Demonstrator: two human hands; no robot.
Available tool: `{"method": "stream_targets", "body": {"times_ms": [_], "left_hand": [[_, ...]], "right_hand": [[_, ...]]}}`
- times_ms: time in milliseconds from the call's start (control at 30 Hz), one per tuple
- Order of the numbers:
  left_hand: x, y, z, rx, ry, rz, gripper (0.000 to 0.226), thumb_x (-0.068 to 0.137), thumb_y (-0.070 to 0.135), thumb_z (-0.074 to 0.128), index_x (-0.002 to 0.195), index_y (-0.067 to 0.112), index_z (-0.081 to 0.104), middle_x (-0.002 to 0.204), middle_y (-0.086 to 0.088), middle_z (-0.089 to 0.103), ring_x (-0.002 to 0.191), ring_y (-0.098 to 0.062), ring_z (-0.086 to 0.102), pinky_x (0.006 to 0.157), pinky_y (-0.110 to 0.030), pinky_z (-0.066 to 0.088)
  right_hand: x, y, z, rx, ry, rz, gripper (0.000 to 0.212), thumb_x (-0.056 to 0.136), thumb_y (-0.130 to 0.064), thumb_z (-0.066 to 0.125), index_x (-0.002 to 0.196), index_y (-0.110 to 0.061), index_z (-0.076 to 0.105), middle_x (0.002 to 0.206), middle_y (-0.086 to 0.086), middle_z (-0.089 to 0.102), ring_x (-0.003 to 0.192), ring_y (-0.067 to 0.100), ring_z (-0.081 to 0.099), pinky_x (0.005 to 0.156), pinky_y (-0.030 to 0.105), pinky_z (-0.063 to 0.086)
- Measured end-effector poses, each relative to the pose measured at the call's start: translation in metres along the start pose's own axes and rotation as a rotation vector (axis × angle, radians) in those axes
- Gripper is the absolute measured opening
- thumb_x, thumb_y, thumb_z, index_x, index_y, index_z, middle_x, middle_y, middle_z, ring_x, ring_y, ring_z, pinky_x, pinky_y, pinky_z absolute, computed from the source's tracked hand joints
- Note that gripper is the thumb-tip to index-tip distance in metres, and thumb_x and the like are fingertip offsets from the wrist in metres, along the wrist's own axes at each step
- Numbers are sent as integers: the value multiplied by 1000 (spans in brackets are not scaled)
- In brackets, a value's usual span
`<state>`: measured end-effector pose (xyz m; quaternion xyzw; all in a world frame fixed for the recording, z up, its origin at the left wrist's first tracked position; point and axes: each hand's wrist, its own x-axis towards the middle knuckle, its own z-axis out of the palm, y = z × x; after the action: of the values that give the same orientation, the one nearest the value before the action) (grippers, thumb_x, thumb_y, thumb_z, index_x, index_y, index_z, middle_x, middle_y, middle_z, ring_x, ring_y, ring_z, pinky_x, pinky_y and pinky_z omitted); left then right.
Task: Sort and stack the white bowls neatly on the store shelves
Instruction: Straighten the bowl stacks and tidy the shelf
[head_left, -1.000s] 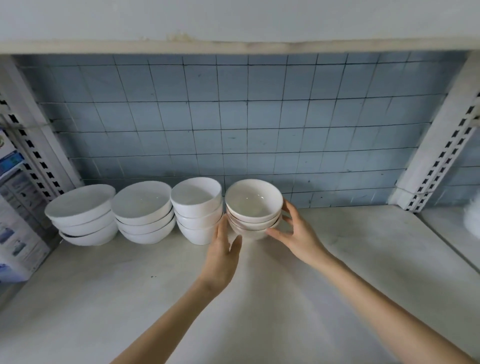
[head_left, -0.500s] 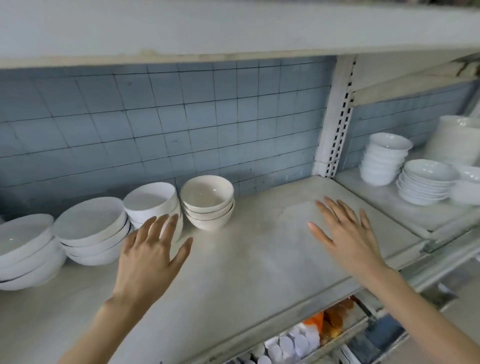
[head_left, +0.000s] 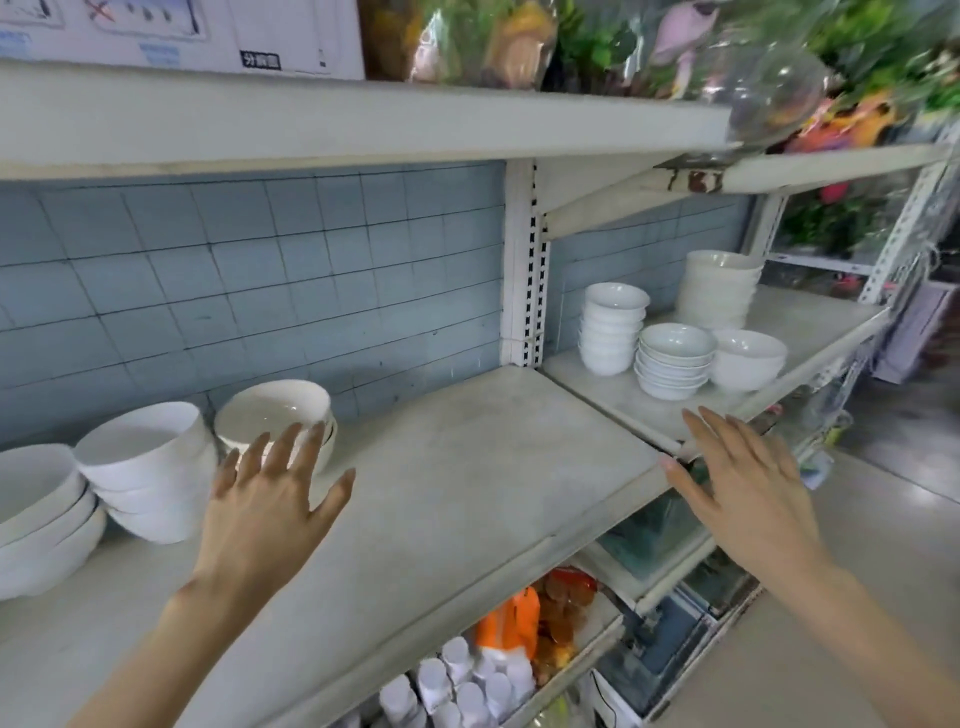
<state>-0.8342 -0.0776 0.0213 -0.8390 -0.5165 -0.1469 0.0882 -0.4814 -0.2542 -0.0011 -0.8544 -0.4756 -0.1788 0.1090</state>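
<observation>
While both grips hover spread and empty over the shelf (head_left: 467, 467), the left grip (head_left: 270, 499) sits just before the nearest bowl stack (head_left: 275, 410), hiding its lower bowls; whether they touch is unclear. Beyond the right grip (head_left: 743, 478), the far stacks (head_left: 675, 358) stand on the neighbouring shelf (head_left: 810, 317). The leftmost stack (head_left: 41, 514) is cut off. All bowls sit mouth-up.

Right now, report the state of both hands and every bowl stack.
left hand: open, empty
right hand: open, empty
stack behind left hand: nested, upright
deep stack: nested
far-left stack: nested
tall narrow stack: nested, upright
shallow stack: nested, upright
rear large stack: nested, upright
front-right bowl: upright
</observation>
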Motion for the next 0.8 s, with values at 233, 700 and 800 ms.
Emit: {"method": "stream_targets", "body": {"times_ms": [233, 700, 800], "left_hand": [[1, 105, 3, -92, 51, -12, 78, 85, 62, 23, 126, 6, 59, 122, -18, 63, 113, -42, 58, 93, -54, 45], [29, 268, 7, -110, 14, 46, 75, 86, 61, 25, 127, 7, 59, 120, -17, 66, 106, -41, 63, 86, -57, 49], [57, 297, 11, -126, 42, 80, 69, 86, 57, 33, 126, 6, 60, 118, -17, 66, 104, -40, 64, 85, -55, 49]], "right_hand": [[-7, 109, -13, -68, -43, 48, 85, 83, -68, -1, 148, -20, 26, 154, 2, 28, 142, 22, 25, 114, 49, 18], [6, 269, -8, -81, -63, 91, 73, 91, -62, 20, 135, -12, 50, 136, 10, 53, 126, 31, 50, 102, 55, 33], [21, 291, 2, -59, -103, 137, 79, 90, -66, 11, 135, -13, 50, 138, 9, 52, 127, 30, 48, 103, 55, 34]]}}
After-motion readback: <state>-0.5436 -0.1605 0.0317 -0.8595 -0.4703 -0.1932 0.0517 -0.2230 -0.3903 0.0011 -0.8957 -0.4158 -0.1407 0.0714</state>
